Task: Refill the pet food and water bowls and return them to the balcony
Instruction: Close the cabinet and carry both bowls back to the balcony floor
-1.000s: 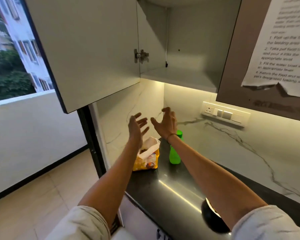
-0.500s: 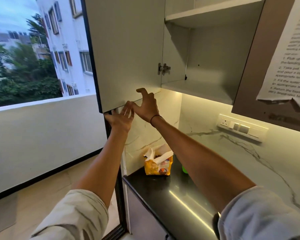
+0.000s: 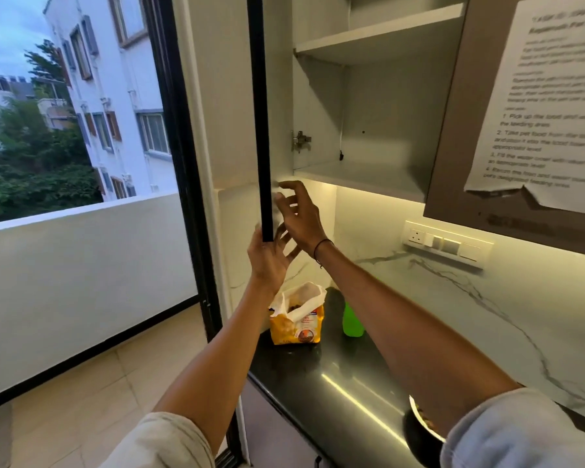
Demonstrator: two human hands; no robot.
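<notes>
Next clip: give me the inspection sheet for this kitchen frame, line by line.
Surface: black glossy countertop, marble backsplash behind.
Job's things: opened yellow pet food bag, green bottle, dark bowl at near edge, partly hidden by the sleeve.
Clutter: nothing seen.
Hands: left hand at the cupboard door bottom edge; right hand beside it, fingers spread.
Cables: nothing seen.
Surroundings: open cupboard's visible shelves bare, taped instruction sheet, wall sockets, balcony left.

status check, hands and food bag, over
Both hands at cabinet door edge: left hand under its corner, right hand open beside it. Pet food bag open on counter. Nothing blocking.
</notes>
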